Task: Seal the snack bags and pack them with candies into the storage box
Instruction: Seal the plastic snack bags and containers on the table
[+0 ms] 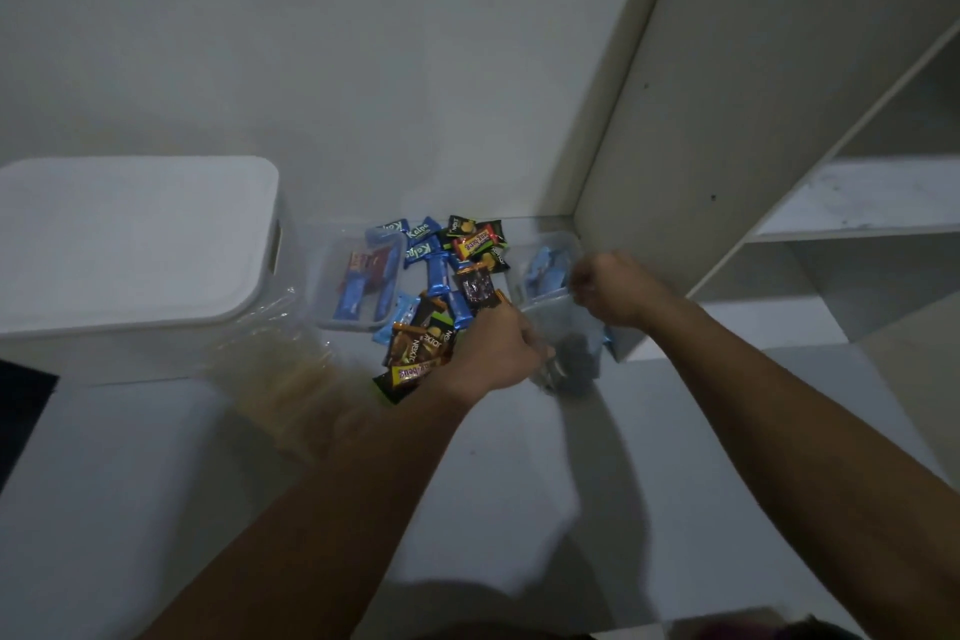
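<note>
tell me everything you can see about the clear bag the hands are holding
The clear plastic snack bag is blurred. It looks see-through and crinkly, with dark contents showing low inside. It hangs between both hands: the left hand grips its left edge, the right hand pinches its top right. Whether it is sealed cannot be told.

Two bare forearms come up from the bottom edge of the head view, each uncovered from wrist to as far back toward the elbow as the frame reaches; no sleeve, cuff or hem shows on either. The left hand and the right hand are bare too, with no glove on them, and neither wrist carries a watch, band or bracelet. No ring can be made out, though the fingers are blurred and dimly lit. At the very bottom edge sits a strip of dark clothing, with a faint purple patch toward the right corner, too blurred to identify.
</note>
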{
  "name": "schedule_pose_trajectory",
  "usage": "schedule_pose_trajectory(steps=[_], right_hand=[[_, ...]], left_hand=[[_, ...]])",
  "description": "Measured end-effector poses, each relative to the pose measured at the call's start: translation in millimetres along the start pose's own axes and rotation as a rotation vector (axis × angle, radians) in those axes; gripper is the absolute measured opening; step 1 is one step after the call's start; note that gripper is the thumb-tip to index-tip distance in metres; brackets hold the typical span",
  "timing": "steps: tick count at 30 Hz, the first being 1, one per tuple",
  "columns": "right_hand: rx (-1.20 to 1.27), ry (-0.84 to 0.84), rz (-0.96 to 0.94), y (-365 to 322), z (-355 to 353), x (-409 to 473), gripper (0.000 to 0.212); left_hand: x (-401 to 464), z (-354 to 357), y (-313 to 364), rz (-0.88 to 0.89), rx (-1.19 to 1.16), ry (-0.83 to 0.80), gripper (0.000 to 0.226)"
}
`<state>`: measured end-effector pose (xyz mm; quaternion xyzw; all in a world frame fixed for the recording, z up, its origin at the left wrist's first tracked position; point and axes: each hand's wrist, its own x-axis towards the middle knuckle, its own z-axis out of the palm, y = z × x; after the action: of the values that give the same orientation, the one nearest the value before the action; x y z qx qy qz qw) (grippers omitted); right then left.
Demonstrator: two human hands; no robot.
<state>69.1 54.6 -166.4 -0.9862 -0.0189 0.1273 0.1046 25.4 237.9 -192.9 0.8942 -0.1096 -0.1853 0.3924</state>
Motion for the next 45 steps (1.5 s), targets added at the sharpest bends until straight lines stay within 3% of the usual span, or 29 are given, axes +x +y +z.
schedule_pose_trajectory(steps=[3, 6, 9, 16, 20, 25, 28, 30, 33, 36, 37, 41, 45], right_hand=[[0.176, -0.026, -0.088, 0, -1, -19, 0.008], [0.354, -0.027, -0.154, -3, 2, -44, 0.019], [0.464, -0.028, -0.162, -4, 17, -61, 0.029], [0.711, -0.084, -0.102, -4, 45, -78, 0.021], [0.721, -0.039, -0.047, -5, 42, -83, 0.032], [0.606, 0.232, 0.017, -9, 39, -85, 0.029], [0.562, 0.317, -0.009, -14, 33, -86, 0.012], [0.535, 0.324, -0.053, -16, 27, -86, 0.009], [0.533, 0.321, -0.106, -18, 15, -85, 0.009], [0.541, 0.321, -0.132, -19, 5, -84, 0.008], [0.545, 0.318, -0.136, -19, 2, -82, 0.008], [0.556, 0.320, -0.168, -18, -7, -79, 0.007], [0.614, 0.300, -0.186, -17, -13, -82, 0.010]], left_hand=[[-5, 4, 5, -0.119, -0.236, -0.016, 0.022], [-12, 7, 11, -0.232, -0.540, 0.016, 0.030], [-16, 11, 9, -0.291, -0.666, 0.066, 0.034], [-31, 19, 5, -0.281, -0.576, 0.079, 0.028], [-34, 19, 5, -0.261, -0.487, 0.083, 0.028], [-37, 14, 5, -0.250, -0.369, 0.123, 0.023], [-39, 7, 7, -0.204, -0.350, 0.121, 0.029], [-41, 3, 9, -0.172, -0.302, 0.215, 0.032], [-39, -6, 9, -0.076, -0.239, 0.485, 0.010], [-32, -17, 4, 0.103, -0.228, 0.432, 0.040], [-30, -20, 4, 0.145, -0.191, 0.394, 0.040], [-25, -26, 10, 0.239, -0.114, 0.416, 0.016], [-22, -28, 11, 0.194, -0.177, 0.454, 0.009]])
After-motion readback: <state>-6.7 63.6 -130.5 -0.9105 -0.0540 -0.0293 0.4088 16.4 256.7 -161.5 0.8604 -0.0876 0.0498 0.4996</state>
